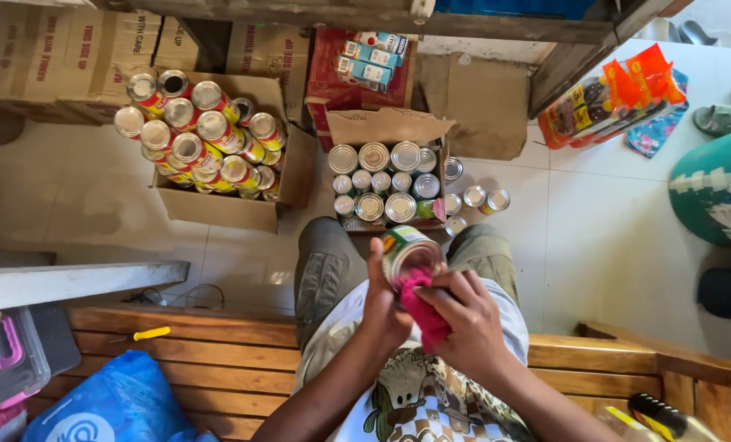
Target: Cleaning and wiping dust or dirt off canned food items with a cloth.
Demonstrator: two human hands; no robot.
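Pink cloth [425, 315], pinched in the right hand [463, 323], rubs the end of a tin can [409, 252] gripped by the left hand [382, 307] above the lap, while two cartons of cans [197, 135] [382, 182] wait on the floor.

Your left hand [384, 304] gripped a tin can [406, 250] while your right hand [463, 323] pressed a pink cloth [421, 311] against it, above a box of cans [386, 184].
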